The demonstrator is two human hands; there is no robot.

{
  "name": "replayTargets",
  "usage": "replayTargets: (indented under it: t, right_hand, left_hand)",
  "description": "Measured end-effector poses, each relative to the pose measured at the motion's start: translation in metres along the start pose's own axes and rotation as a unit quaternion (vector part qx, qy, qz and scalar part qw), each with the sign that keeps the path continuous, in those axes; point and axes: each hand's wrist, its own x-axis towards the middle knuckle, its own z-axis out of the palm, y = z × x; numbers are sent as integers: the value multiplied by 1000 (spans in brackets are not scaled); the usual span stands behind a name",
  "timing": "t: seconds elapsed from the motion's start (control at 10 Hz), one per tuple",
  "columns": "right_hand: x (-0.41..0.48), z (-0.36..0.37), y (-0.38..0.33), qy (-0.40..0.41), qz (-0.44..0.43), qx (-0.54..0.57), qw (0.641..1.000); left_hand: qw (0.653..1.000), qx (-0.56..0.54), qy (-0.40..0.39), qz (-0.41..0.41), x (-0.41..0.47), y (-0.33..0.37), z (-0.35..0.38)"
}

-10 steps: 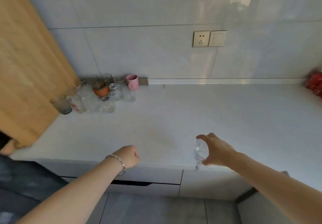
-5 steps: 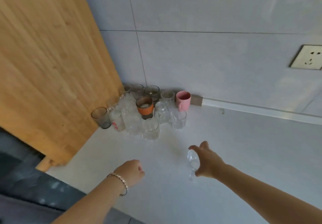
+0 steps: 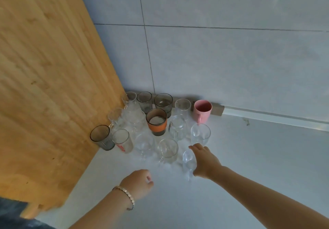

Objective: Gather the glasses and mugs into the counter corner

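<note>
My right hand (image 3: 204,161) grips a small clear glass (image 3: 188,161) at the front right edge of a cluster of glasses in the counter corner. The cluster holds several clear glasses, a pink mug (image 3: 202,110) at the back right, a glass with an orange sleeve (image 3: 156,122) in the middle and a smoky glass (image 3: 102,137) at the left. The held glass is close beside a clear mug (image 3: 168,150). My left hand (image 3: 138,183), with a bracelet on the wrist, hovers in a loose fist nearer to me and holds nothing.
A wooden panel (image 3: 44,79) walls the corner on the left. Grey tiled wall (image 3: 231,59) runs behind the white counter (image 3: 249,157). A brown strip (image 3: 218,110) lies along the wall foot beside the pink mug.
The view has closed in on the corner. My right hand carried the small clear glass forward and left up to the cluster. My left hand stayed in a fist and came along.
</note>
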Motion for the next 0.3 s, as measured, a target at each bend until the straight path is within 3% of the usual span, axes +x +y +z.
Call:
replayTargets:
  t: [0.2,0.3]
  right_hand:
    - [-17,12,-8,72,62,27,995]
    - [-29,16,-6,53,155,33,986]
  left_hand:
    - [995,40,-53,74,19,-14,-21]
    - [991,64,-58,102,28,-10,-36]
